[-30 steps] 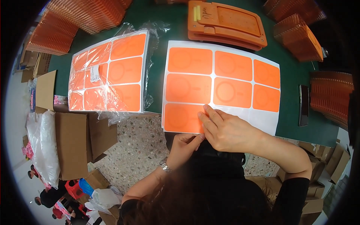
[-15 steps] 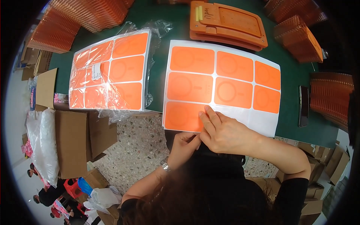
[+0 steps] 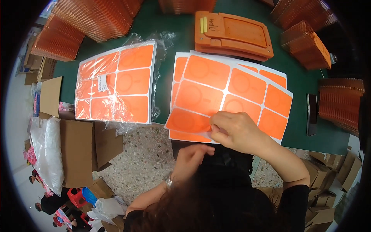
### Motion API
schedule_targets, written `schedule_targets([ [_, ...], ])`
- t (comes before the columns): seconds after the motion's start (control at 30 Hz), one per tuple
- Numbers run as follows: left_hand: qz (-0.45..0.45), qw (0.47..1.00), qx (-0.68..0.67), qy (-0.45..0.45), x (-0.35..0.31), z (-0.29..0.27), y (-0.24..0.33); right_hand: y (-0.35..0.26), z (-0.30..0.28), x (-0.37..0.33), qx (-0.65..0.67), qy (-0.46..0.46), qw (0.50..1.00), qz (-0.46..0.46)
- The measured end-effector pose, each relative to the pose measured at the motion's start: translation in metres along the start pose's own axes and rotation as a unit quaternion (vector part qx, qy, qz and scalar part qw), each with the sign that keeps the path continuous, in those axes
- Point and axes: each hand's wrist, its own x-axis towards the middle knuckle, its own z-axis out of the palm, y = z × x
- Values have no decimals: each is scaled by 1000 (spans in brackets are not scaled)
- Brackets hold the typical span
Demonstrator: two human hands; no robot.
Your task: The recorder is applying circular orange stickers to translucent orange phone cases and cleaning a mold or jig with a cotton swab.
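Sheet (image 3: 225, 91) right of centre: seven stickers (image 3: 186, 119) showing, bottom-left one not fully off | right hand (image 3: 237, 131) seemingly pinching its edge | left hand (image 3: 189, 160) free, lower centre | second sheet (image 3: 181, 55) beneath

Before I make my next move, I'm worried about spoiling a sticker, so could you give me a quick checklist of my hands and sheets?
1. Right hand pinching the lower-left sticker near its right end: ok.
2. Sticker held alone, without its backing: cannot tell; the fingers cover that spot.
3. Left hand free: ok; it looks empty, just below the sheets.
4. Top sheet square on the sheet beneath: not ok; it lies rotated, with the lower one showing at left, bottom and upper right.
5. Bagged stack apart from these sheets: ok; green table shows between.
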Motion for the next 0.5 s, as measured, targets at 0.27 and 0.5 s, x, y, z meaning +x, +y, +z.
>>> schedule_targets([
  [0.27,-60,991,73,90,3,-12,50,10,9,-7,9,5,995,-94],
  [0.5,-29,992,75,97,7,-13,35,23,-12,6,66,50,997,7],
])
